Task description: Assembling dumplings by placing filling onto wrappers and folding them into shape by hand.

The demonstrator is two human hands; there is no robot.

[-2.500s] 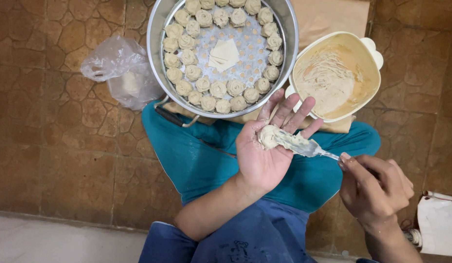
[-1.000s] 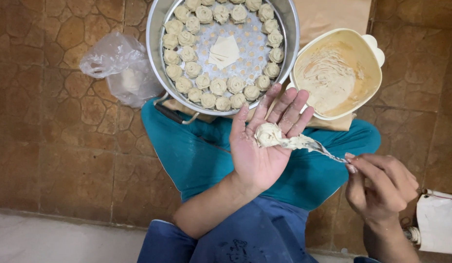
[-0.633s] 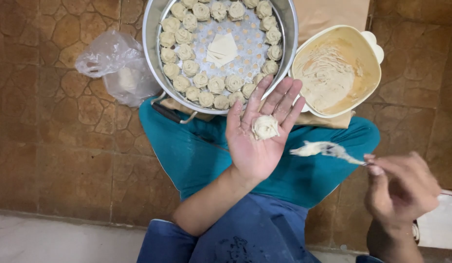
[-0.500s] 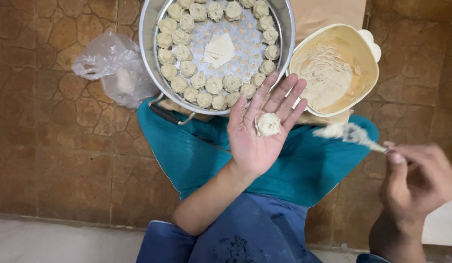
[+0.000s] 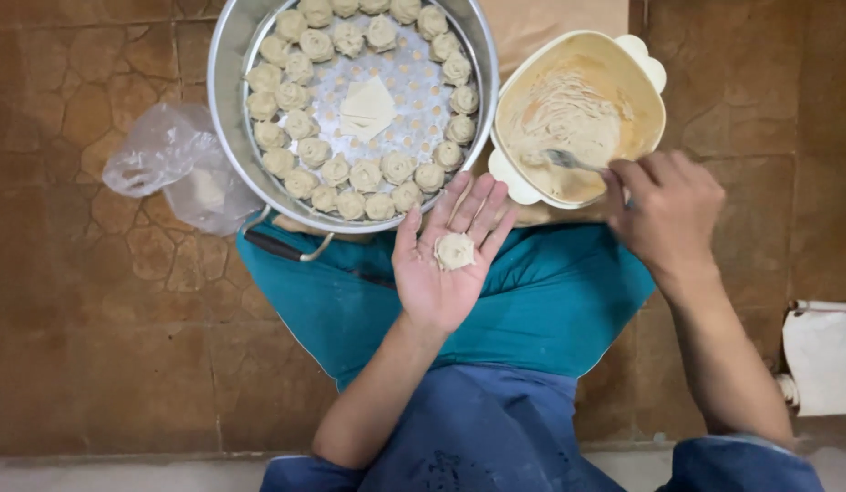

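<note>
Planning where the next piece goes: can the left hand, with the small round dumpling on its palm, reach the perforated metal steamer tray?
Probably yes: the left hand lies open beside the steamer tray's rim, nothing between.

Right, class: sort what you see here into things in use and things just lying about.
In use:
left hand cupping a round filled dough wrapper
right hand with metal spoon in the cream plastic filling bowl
round metal steamer tray ringed with shaped dumplings

Lying about:
crumpled clear plastic bag
white paper roll
</note>
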